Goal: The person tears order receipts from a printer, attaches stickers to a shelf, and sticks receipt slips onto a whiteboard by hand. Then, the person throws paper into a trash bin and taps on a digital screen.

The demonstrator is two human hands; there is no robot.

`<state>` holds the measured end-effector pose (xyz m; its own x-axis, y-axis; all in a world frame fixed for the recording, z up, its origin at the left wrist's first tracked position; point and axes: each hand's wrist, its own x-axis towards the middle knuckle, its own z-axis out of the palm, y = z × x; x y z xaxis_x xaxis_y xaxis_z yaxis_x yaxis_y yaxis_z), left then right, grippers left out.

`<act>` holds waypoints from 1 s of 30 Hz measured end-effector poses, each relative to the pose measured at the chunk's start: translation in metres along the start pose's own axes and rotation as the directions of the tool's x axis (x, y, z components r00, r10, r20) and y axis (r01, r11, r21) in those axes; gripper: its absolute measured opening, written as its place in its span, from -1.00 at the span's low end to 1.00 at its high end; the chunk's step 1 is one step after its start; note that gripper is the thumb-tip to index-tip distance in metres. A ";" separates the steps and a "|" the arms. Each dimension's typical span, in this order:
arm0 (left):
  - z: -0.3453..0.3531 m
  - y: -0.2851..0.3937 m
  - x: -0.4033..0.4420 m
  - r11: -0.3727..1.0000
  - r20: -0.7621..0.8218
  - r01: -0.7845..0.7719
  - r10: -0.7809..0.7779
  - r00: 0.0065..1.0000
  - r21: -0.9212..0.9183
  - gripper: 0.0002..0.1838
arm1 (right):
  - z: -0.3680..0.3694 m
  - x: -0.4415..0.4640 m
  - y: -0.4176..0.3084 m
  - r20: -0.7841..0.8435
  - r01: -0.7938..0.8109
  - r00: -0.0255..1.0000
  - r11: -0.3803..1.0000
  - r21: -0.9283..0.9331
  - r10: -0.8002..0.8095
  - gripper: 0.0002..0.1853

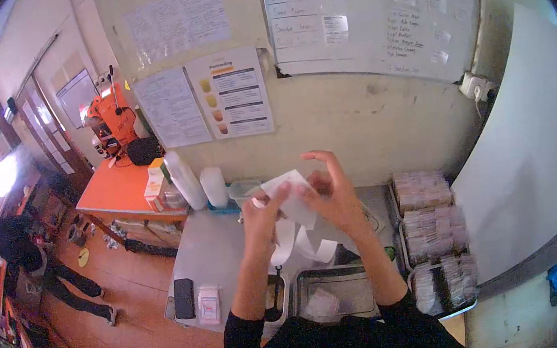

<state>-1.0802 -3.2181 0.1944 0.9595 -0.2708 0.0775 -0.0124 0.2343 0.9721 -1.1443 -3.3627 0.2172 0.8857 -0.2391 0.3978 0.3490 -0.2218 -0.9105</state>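
Observation:
Above the metal table, both my hands hold a small white sheet [297,210], paper or thin plastic. My left hand [261,216] pinches its left side with the thumb over the top. My right hand [334,198] has its thumb and lower fingers closed on the right edge, while the index finger is raised. Beneath them a curling white paper strip [285,241] lies on the table. A metal tray [298,290] near my body contains a small clear packet [322,302].
Several stacks of packed sachets [432,235] fill trays at the right. A black phone [184,298] and a red-and-white packet [209,304] lie at the table's left edge. White cup stacks [184,180] stand behind. A person [31,253] is at the far left.

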 end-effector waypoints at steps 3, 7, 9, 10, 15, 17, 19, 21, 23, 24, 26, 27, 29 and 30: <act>-0.008 0.019 0.002 0.977 -0.047 -0.009 -0.001 0.999 -0.211 -0.70 | -0.005 -0.010 0.010 0.220 -0.038 0.976 0.981 0.193 -0.005 -0.23; -0.036 0.035 0.022 0.959 -0.194 -0.104 0.053 0.980 -0.263 -0.69 | -0.025 -0.022 0.012 0.387 0.034 0.919 0.995 0.099 -0.070 -0.12; -0.053 0.031 0.039 0.954 -0.257 -0.122 0.049 0.965 -0.275 -0.68 | -0.033 -0.025 0.015 0.444 -0.043 0.896 0.989 0.140 -0.024 -0.11; -0.061 0.029 0.046 0.941 -0.247 -0.177 0.105 0.963 -0.288 -0.69 | -0.039 -0.025 0.016 0.443 -0.044 0.896 0.989 0.141 -0.023 -0.11; -0.084 0.036 0.069 0.921 -0.234 -0.226 0.155 0.960 -0.318 -0.72 | -0.068 -0.027 0.013 0.457 -0.034 0.888 0.998 -0.056 0.056 -0.18; -0.100 0.028 0.087 0.935 -0.181 -0.212 0.164 0.970 -0.286 -0.72 | -0.078 -0.026 0.020 0.433 0.032 0.901 0.997 -0.066 0.000 -0.19; -0.099 0.028 0.096 0.910 -0.302 -0.184 0.070 0.951 -0.370 -0.71 | -0.086 -0.029 0.021 0.407 0.094 0.912 0.992 -0.079 -0.054 -0.19; -0.099 0.031 0.097 0.917 -0.298 -0.217 0.115 0.947 -0.335 -0.71 | -0.093 -0.032 0.014 0.366 -0.036 0.929 0.997 -0.061 0.056 -0.21; -0.098 0.035 0.099 0.920 -0.292 -0.251 0.161 0.943 -0.301 -0.71 | -0.097 -0.035 0.015 0.321 -0.041 0.946 0.998 -0.040 0.052 -0.23; -0.097 0.037 0.101 0.928 -0.289 -0.248 0.165 0.943 -0.277 -0.70 | -0.099 -0.036 0.017 0.291 -0.003 0.957 1.000 -0.027 0.011 -0.24; -0.093 0.038 0.105 0.936 -0.282 -0.243 0.168 0.945 -0.255 -0.69 | -0.103 -0.038 0.017 0.287 -0.032 0.957 0.999 -0.033 0.040 -0.27; -0.092 0.038 0.106 0.939 -0.294 -0.256 0.184 0.938 -0.230 -0.67 | -0.105 -0.039 0.017 0.289 -0.059 0.955 0.998 -0.036 0.067 -0.29; -0.087 0.039 0.107 0.942 -0.302 -0.267 0.199 0.932 -0.205 -0.65 | -0.104 -0.039 0.016 0.270 -0.025 0.962 0.999 -0.045 0.036 -0.34; -0.082 0.038 0.106 0.957 -0.280 -0.218 0.159 0.947 -0.193 -0.63 | -0.103 -0.039 0.016 0.255 0.010 0.967 0.998 -0.054 0.004 -0.38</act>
<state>-0.9560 -3.1612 0.2213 0.9852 0.0427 0.1659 -0.1667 0.4630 0.8705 -1.2049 -3.4547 0.1987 0.9358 0.0088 0.3524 0.3411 -0.2753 -0.8988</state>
